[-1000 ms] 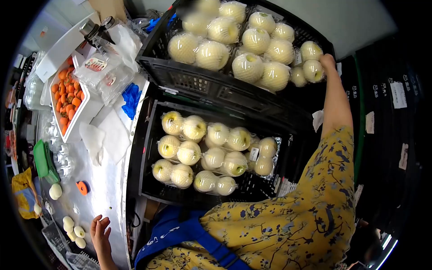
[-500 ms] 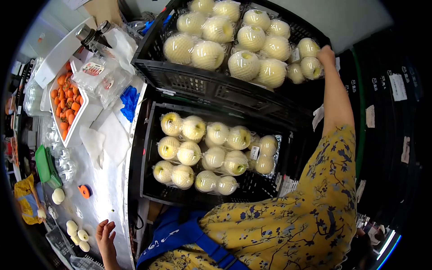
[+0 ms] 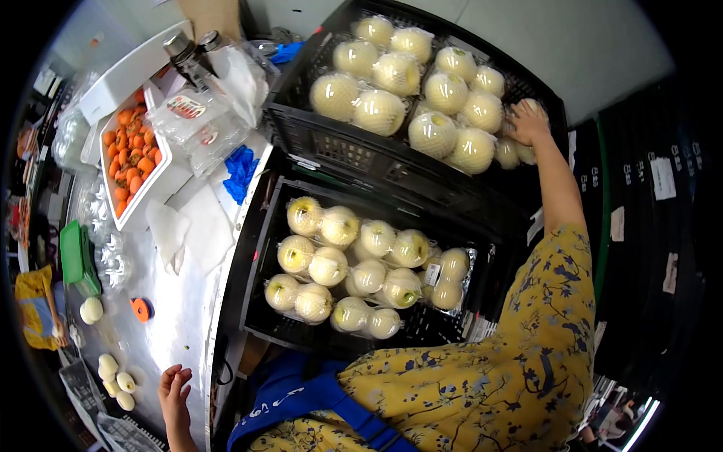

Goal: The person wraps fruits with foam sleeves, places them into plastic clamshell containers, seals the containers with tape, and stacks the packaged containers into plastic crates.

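My right hand [image 3: 527, 126] lies with spread fingers on a wrapped pack of pale round fruit [image 3: 506, 153] at the right end of the upper black crate [image 3: 361, 147]. Other packs of fruit in white foam nets [image 3: 397, 73] fill that crate's left and middle. Below it stands a second black crate [image 3: 260, 264] with more net-covered fruit in clear film [image 3: 328, 267]. My left hand [image 3: 175, 384] hovers over the front of the metal table [image 3: 169, 301], its fingers slightly curled and apart, nothing in them.
On the table are a white box [image 3: 169, 181] of orange persimmons [image 3: 135, 154], plastic bags [image 3: 188, 124], a blue glove [image 3: 241, 173], an orange tape roll [image 3: 141, 309], a green container [image 3: 78, 260] and loose pale fruit [image 3: 91, 310]. Another person's arm [image 3: 56, 315] shows at the far left.
My right hand has moved from the crate's right edge onto the fruit pack, its fingers now spread over it. The view has shifted, so the crates appear further right and lower.
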{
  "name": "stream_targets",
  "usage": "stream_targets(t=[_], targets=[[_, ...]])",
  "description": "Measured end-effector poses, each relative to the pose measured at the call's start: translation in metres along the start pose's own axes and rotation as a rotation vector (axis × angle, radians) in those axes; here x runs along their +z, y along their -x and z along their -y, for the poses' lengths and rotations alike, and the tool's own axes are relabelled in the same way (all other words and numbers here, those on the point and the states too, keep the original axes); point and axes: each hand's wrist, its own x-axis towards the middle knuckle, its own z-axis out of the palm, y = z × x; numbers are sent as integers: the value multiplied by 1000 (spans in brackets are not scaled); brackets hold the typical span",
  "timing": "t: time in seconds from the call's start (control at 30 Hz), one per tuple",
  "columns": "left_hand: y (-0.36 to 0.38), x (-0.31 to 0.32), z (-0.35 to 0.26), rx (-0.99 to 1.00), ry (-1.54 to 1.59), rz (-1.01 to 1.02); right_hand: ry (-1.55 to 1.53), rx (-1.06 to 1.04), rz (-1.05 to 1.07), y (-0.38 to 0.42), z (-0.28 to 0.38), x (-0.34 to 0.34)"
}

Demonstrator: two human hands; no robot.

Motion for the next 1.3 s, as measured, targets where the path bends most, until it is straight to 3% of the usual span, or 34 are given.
stream_targets(t=[0.17, 0.2, 0.23, 0.3, 0.4, 0.47, 0.5, 0.53, 0.6, 0.67, 0.7, 0.8, 0.9, 1.0, 1.1, 1.2, 1.27, 1.3], targets=[[4, -8, 10, 19, 80, -37, -325, -56, -536, -46, -62, 5], [3, -11, 17, 20, 93, -38, -557, -1, -677, -21, -52, -30], [1, -15, 23, 20, 103, -40, -609, 65, -930, -22, -56, -36], [0, -19, 31, 26, 137, -12, -797, 316, -1166, -5, -46, -87], [-5, -29, 46, 47, 182, 20, -930, 214, -1353, 31, -22, -150], [-7, -35, 60, 39, 234, -1, -955, 17, -1481, 50, 15, -183], [-8, -35, 68, 42, 220, 4, -999, -177, -1544, 57, 40, -197], [-6, -38, 69, 20, 215, -35, -977, -74, -1394, 110, 95, -221], [-6, -48, 76, 20, 209, -2, -1238, -306, -1119, 152, 169, -227], [-5, -67, 95, 59, 318, -1, -1020, -685, -1189, 184, 239, -222], [-8, -83, 107, 49, 321, 9, -867, -734, -1294, 208, 283, -224], [-17, -118, 143, 100, 424, 12, -883, -898, -1215, 253, 407, -206], [-23, -174, 188, 67, 478, -54, -1098, -1028, -796, 320, 538, -195], [-31, -237, 263, 79, 599, -108, -925, -1266, -623, 417, 665, -202], [-41, -266, 313, 38, 678, -206, -822, -1474, -539, 445, 755, -205], [-39, -290, 333, 35, 751, -254, -774, -1454, -520, 439, 808, -227], [-44, -305, 348, 33, 786, -241, -738, -1313, -472, 432, 834, -251], [-47, -310, 352, 23, 818, -250, -676, -1287, -590, 421, 843, -260]])
